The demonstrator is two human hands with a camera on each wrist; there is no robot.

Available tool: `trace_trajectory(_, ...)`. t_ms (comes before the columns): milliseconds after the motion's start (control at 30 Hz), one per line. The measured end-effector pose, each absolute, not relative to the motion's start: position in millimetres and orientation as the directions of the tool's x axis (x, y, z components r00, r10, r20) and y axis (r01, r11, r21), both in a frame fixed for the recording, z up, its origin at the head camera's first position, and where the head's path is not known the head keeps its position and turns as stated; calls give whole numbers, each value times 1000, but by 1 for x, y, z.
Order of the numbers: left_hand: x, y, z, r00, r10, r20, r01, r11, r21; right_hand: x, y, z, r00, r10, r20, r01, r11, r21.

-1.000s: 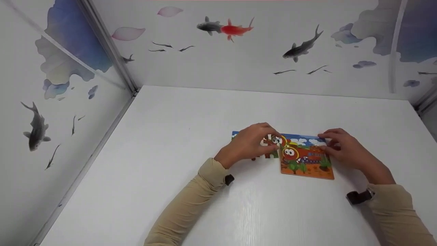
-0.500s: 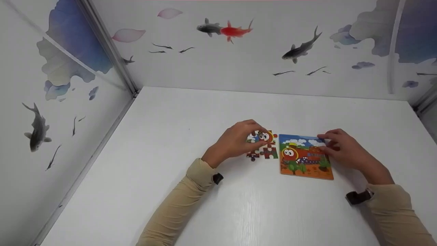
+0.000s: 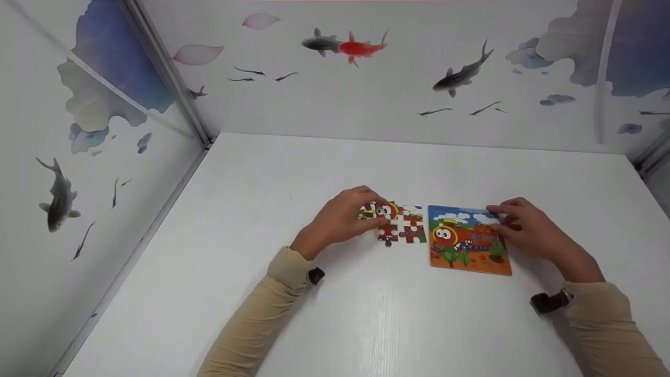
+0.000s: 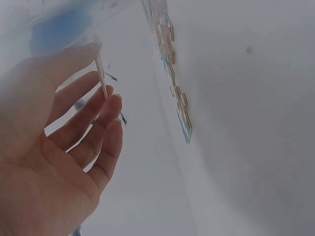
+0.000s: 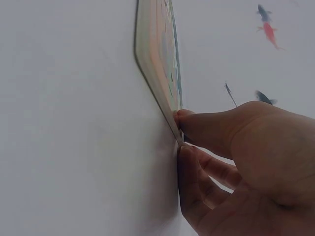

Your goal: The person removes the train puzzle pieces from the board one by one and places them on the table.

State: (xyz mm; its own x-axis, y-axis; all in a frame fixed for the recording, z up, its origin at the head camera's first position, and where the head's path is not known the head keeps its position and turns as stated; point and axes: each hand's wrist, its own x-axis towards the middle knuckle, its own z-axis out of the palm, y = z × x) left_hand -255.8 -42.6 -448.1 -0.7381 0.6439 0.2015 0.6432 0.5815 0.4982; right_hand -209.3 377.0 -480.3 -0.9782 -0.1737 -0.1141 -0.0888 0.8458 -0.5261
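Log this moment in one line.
Left hand: pinches puzzle piece | right hand: holds picture board at right edge | other pieces: on table, left of board

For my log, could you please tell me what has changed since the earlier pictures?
The left hand moved left, away from the picture board, carrying the puzzle piece it pinches. The right hand stayed at the board's edge; board and other pieces look unmoved.

Red fish picture [image 3: 363, 48] on pale wall [image 3: 340, 99] above white table [image 3: 251, 204].
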Motion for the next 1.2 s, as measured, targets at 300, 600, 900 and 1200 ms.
trace_trajectory(300,-255,-52,-451,-763,622,176,616,616,491,-209,376,-479,-978,-182,-100,-104,848,-520)
trace_trajectory(600,-254,-57,-455,-775,615,144,589,621,517,-209,376,-480,-979,-178,-98,-102,845,-525)
trace_trajectory(900,-256,-64,-463,-776,620,118,585,637,501,-209,378,-480,-979,-180,-91,-106,844,-525)
trace_trajectory(1200,-256,-69,-464,-791,608,66,559,676,480,-209,377,-481,-979,-176,-102,-98,847,-523)
